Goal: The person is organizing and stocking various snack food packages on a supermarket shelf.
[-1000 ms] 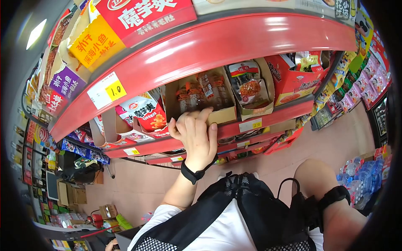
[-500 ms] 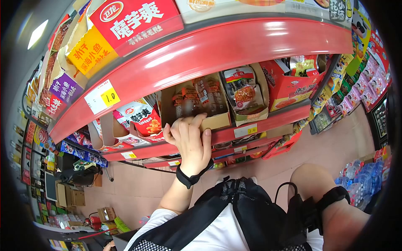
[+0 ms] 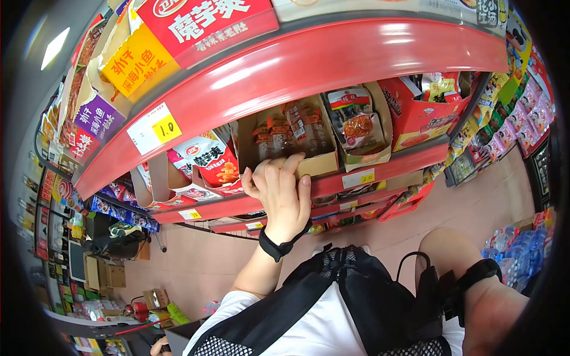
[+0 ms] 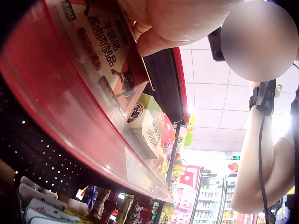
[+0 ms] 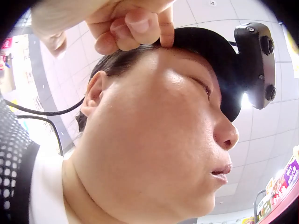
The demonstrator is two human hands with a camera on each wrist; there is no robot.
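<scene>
My left hand (image 3: 281, 188) rests with bent fingers over the low front edge of an open cardboard box (image 3: 319, 164) on the red shelf. Its thumb lies outside the front edge, and the fingertips are partly hidden. Inside the box are several small clear packs of orange-brown snack (image 3: 300, 124). In the left wrist view, the hand (image 4: 180, 21) lies over the top of the printed box front (image 4: 105, 51). My right hand (image 5: 128, 28) is raised to the head, one finger touching the forehead by the black cap (image 5: 203, 44). Its other fingers curl loosely, thumb apart.
A red shelf lip (image 3: 309, 62) overhangs the box. Beside the box stand a box of vacuum-packed meat (image 3: 358, 121) and red-and-white snack pouches (image 3: 211, 159). A red carton (image 3: 415, 113) is farther right. Bottled drinks (image 3: 522, 252) stand on the floor at right.
The head view shifts slightly one way and then back. My left hand stays at the same box edge, and the right arm stays raised.
</scene>
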